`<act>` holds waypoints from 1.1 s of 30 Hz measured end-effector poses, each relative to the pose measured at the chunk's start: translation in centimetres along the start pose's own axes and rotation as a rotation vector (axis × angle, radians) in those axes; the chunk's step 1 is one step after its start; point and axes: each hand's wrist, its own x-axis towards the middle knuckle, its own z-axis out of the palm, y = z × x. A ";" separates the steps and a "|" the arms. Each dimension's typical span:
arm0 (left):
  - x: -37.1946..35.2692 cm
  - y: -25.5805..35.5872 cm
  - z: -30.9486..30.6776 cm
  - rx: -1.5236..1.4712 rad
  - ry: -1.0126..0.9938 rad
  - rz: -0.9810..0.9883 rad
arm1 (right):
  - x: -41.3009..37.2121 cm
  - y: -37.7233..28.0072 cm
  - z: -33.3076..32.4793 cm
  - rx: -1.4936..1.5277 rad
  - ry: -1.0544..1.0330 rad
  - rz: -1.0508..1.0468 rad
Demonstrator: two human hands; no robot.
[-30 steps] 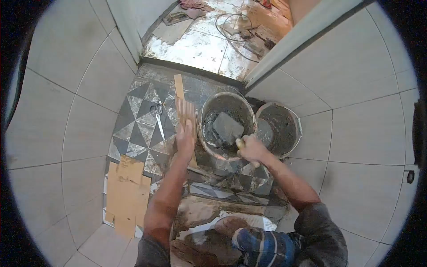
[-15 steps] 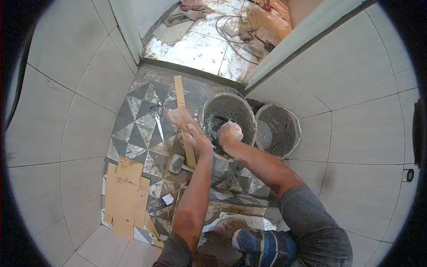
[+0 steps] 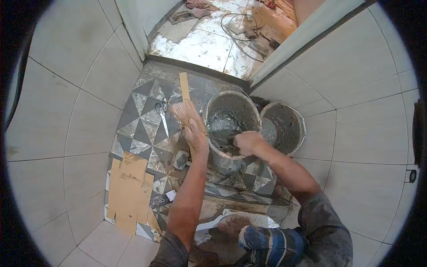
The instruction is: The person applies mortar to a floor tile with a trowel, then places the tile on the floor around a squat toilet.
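Note:
My left hand [image 3: 197,137] grips a narrow brownish tile piece [image 3: 183,111], its ribbed back facing up, beside the left rim of a bucket [image 3: 238,103]. Wet grey mortar [image 3: 226,122] lies inside that bucket. At the near side of its rim, my right hand [image 3: 249,143] is closed on a trowel [image 3: 223,137]; the blade is down in the bucket, partly lost against the mortar, and the handle is hidden by the fist. Below the left hand lies a mallet [image 3: 181,160]. Scissors [image 3: 163,119] rest on the patterned floor to the left.
A second mortar-smeared bucket [image 3: 291,122] stands against the right wall. A tan strip [image 3: 184,84] lies behind the tile piece. Flat tan sheets [image 3: 129,189] lie at lower left. Beyond the threshold [image 3: 200,72] is a looped cable [image 3: 229,33]. A bare foot [image 3: 233,224] shows at the bottom.
My right hand has drawn back from inside the bucket to its near rim, toward me and to the right. My left hand still holds the tile piece. The whole view has shifted slightly.

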 end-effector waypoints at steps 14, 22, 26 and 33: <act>-8.6 12.6 -0.2 -0.057 -0.347 -0.318 | -13.9 0.0 5.4 0.773 0.934 -0.044; -12.5 16.6 2.8 -0.120 -0.300 -0.509 | -10.7 1.1 7.0 0.440 1.005 -0.087; -13.9 18.6 3.1 0.000 -0.306 -0.468 | -9.7 2.5 8.8 0.404 1.023 -0.087; -12.7 19.2 0.7 -0.052 -0.394 -0.376 | -11.9 4.7 9.3 0.393 0.787 0.219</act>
